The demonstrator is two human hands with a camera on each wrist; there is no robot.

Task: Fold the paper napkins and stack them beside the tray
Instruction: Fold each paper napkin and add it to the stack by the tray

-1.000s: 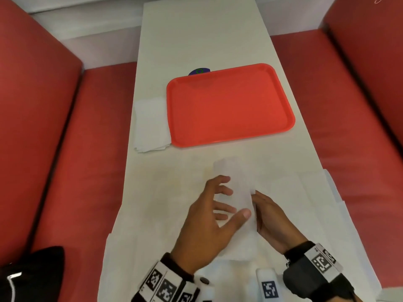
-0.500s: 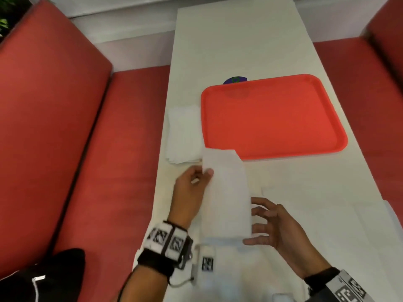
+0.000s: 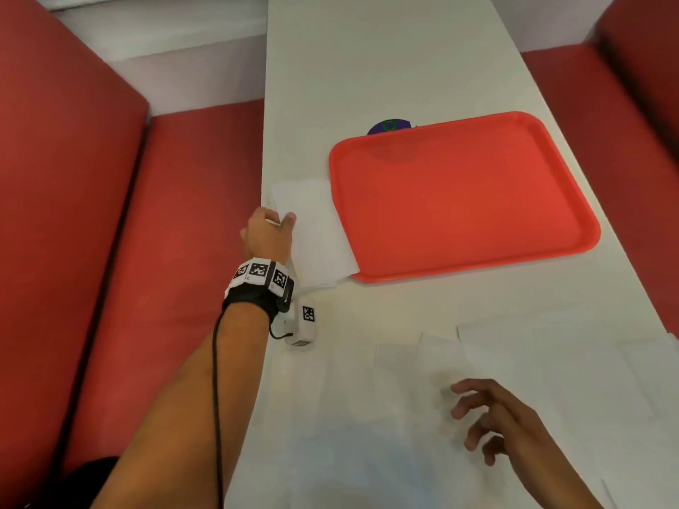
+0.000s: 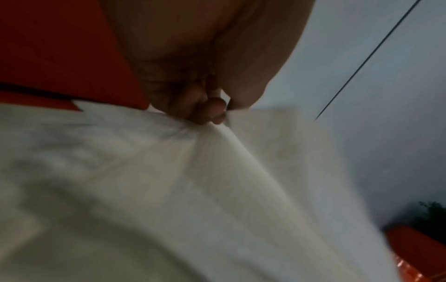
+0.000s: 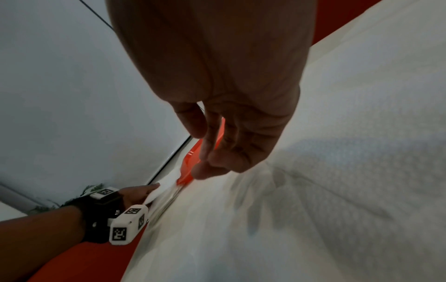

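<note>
A folded white napkin (image 3: 316, 233) lies on the stack of folded napkins (image 3: 294, 189) just left of the orange tray (image 3: 459, 196). My left hand (image 3: 283, 220) pinches its left edge between thumb and fingers; the left wrist view shows the fingers (image 4: 212, 110) curled onto the white paper (image 4: 193, 171). My right hand (image 3: 474, 416) hovers with loosely bent fingers over the unfolded napkins (image 3: 532, 361) spread on the near part of the table. In the right wrist view its fingers (image 5: 217, 152) hold nothing.
The white table (image 3: 385, 60) is narrow, with red bench seats on the left (image 3: 165, 233) and right (image 3: 606, 123). A small purple object (image 3: 389, 126) peeks out behind the tray's far edge. The table's left edge runs right beside the stack.
My left hand has carried the folded napkin forward and left, from the near table onto the stack beside the tray. My right hand has let go and drawn back toward me.
</note>
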